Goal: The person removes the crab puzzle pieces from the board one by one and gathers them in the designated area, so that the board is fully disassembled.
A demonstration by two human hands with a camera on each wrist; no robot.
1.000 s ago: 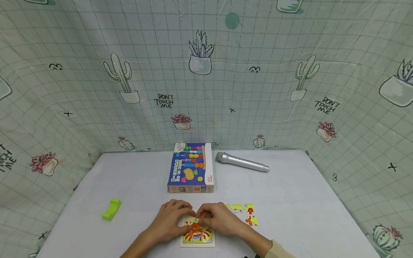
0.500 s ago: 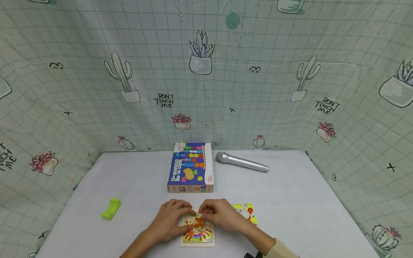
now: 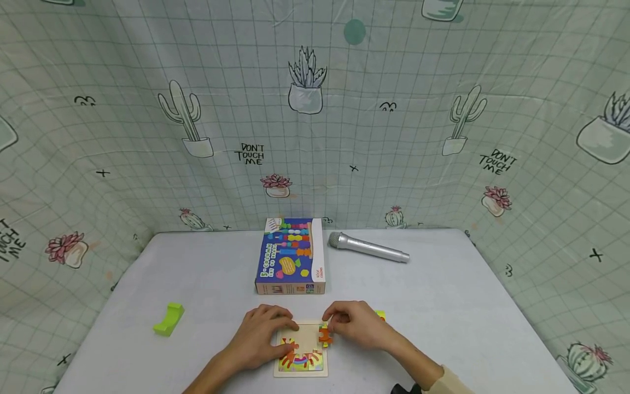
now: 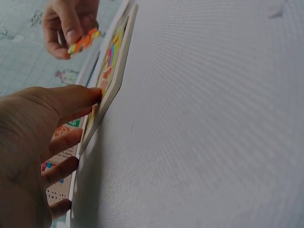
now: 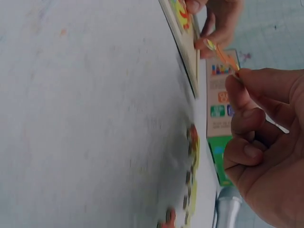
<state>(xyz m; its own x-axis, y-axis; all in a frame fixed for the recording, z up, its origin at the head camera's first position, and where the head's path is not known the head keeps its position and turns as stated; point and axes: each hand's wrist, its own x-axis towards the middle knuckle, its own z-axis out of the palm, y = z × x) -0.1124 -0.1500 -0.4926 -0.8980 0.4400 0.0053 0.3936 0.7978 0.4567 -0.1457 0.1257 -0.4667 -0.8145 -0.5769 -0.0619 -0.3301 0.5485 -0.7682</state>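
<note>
A square wooden jigsaw board (image 3: 306,336) lies at the front middle of the table. Colourful pieces fill its lower part and left side; bare wood shows at the upper right. My left hand (image 3: 263,336) holds the board at its left, thumb on the pieces and index fingertip at the far edge. Between thumb and index finger of my right hand (image 3: 361,328) is an orange and yellow puzzle piece (image 3: 325,335), raised over the board's right edge. In the left wrist view the held piece (image 4: 84,42) appears tilted above the board.
Loose puzzle pieces (image 5: 192,147) lie right of the board, mostly hidden behind my right hand in the head view. Farther back are a blue and white toy box (image 3: 287,257) and a silver microphone (image 3: 369,247). A green curved block (image 3: 169,319) sits at left.
My right hand has lifted the orange piece out of the board and carried it right, uncovering bare wood. My left hand has stayed in place on the board.
</note>
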